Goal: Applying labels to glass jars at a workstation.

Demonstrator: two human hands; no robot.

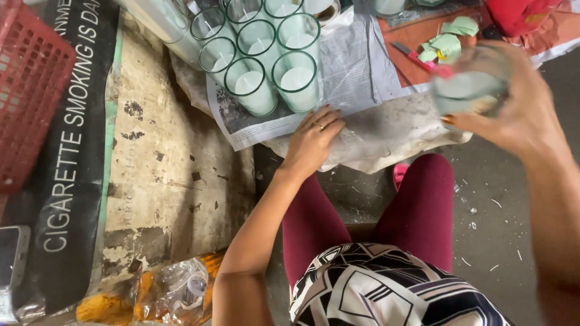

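Note:
My right hand (522,111) grips a clear glass jar (470,81) at the upper right, lifted off the floor and blurred by motion. My left hand (312,140) lies flat, fingers together, on the edge of a sheet of newspaper (356,72) spread on the floor. Just beyond its fingertips stands a cluster of several clear glass jars of white wax (260,51), the nearest one (296,79) a short way above the fingers. My knees in maroon leggings (417,205) point toward the paper.
A red plastic basket (30,90) sits at the far left beside a black printed banner (66,175). A crumpled grey cloth (386,130) lies under the newspaper. Green paper scraps (450,36) and a red-handled tool (417,60) rest on red paper. An orange-filled plastic bag (163,293) lies at the bottom.

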